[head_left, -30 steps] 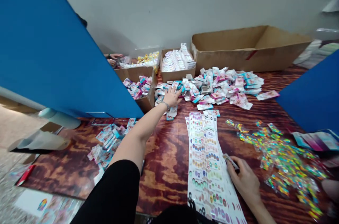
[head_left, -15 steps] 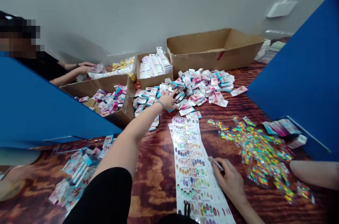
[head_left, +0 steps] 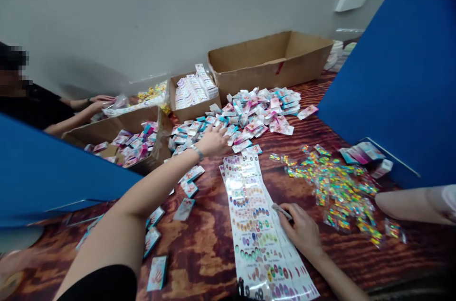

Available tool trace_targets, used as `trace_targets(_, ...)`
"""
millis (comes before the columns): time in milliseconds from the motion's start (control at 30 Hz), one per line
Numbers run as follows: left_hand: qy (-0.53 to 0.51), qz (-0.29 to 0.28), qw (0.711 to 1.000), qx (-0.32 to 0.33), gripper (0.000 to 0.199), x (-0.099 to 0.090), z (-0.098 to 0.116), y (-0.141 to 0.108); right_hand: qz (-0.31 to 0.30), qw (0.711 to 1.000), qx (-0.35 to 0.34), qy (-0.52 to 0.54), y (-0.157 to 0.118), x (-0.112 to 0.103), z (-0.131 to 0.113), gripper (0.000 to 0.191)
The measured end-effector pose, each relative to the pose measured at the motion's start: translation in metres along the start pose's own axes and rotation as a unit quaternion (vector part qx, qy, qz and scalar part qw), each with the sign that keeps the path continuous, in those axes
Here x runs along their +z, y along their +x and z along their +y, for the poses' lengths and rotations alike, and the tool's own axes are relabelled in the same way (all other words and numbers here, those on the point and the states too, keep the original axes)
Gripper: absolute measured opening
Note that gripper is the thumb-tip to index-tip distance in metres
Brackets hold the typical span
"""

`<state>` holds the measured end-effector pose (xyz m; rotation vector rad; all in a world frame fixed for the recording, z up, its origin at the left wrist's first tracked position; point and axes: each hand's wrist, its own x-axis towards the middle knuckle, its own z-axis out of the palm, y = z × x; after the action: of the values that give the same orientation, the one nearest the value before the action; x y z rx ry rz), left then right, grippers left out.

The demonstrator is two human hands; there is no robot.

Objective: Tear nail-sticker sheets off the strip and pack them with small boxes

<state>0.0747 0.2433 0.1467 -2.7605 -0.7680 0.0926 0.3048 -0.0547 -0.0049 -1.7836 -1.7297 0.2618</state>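
My left hand (head_left: 213,140) reaches forward with its fingers spread, over the near edge of a heap of small pink, blue and white boxes (head_left: 252,111). Whether it touches them is hard to tell. My right hand (head_left: 302,229) is closed around a small greyish object (head_left: 283,211) too small to name, at the right edge of long printed sticker sheets (head_left: 249,225). These sheets lie flat on the dark red wood-patterned surface (head_left: 203,244). Several blue boxes (head_left: 156,272) are scattered below my left arm.
Small bright candy-like packets (head_left: 335,182) are spread at the right. Behind stand a large cardboard box (head_left: 267,70) and a smaller one with sheets (head_left: 195,110). An open carton of boxes (head_left: 162,142), blue panels (head_left: 370,82) and another person's arms (head_left: 83,106) are also in view.
The view has shifted. My left hand has moved slightly left and nearer over the heap. Boxes lie scattered below my left arm, where bare surface showed before. My right hand keeps its hold.
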Motion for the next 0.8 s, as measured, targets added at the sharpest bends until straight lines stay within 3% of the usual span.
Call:
trace_targets(133,-0.019,0.070,0.995,0.067,0.051,0.005,0.057,0.121,0.012,1.000,0.006,0.015,0.000,-0.001,-0.004,0.013)
trace_targets(233,-0.025,0.080,0.991,0.103,0.059,0.017,0.098,0.198,0.024,0.999,0.004,0.028,0.001,-0.002,-0.005,0.012)
trace_targets(300,-0.026,0.064,0.990,0.124,0.058,0.027,0.118,0.236,0.031,0.999,-0.003,0.038,0.001,0.000,-0.003,0.012)
trace_targets(400,-0.031,-0.008,0.993,0.118,0.057,0.041,0.132,0.269,0.047,0.998,-0.010,0.048,0.000,0.003,0.001,0.012)
trace_targets(500,-0.058,-0.078,0.993,0.061,0.062,0.050,0.119,0.275,0.056,0.997,-0.011,0.057,-0.001,0.004,0.004,0.013)
trace_targets(600,-0.056,-0.136,0.989,0.028,0.055,0.051,0.087,0.258,0.045,0.997,-0.004,0.070,-0.001,0.002,0.002,0.013)
trace_targets(800,-0.003,-0.188,0.982,0.012,0.043,0.047,0.014,0.168,0.032,0.997,0.015,0.067,0.000,-0.003,-0.003,0.016)
